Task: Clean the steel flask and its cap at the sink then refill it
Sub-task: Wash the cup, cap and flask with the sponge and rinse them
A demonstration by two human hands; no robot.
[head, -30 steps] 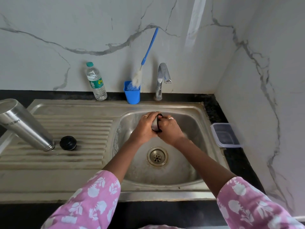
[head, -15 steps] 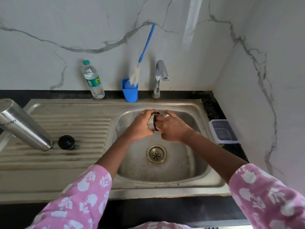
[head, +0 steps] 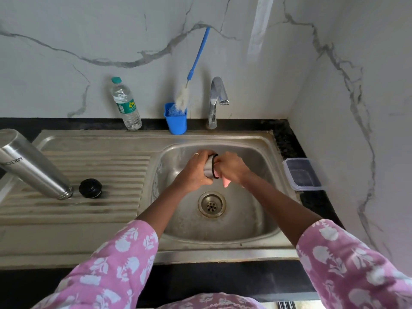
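Note:
The steel cap [head: 208, 169] with a black rim is held over the sink basin [head: 256, 157]. My left hand [head: 194, 172] grips its steel side. My right hand [head: 230, 169] is curled against its open black-rimmed end, thumb pointing down; the fingertips are hidden. The steel flask [head: 33, 166] leans mouth-down on the left drainboard [head: 100, 210]. A black inner stopper [head: 90, 188] lies beside its mouth.
The tap [head: 217, 101] stands behind the basin, no water seen running. A blue cup [head: 176, 121] holds a long blue bottle brush [head: 197, 56]. A plastic water bottle [head: 126, 105] stands left of it. A lidded plastic box [head: 302, 173] sits right of the sink. The drain [head: 211, 204] lies below my hands.
My right hand has turned against the cap's open end, its thumb now pointing down. Both hands stay over the basin with the cap between them.

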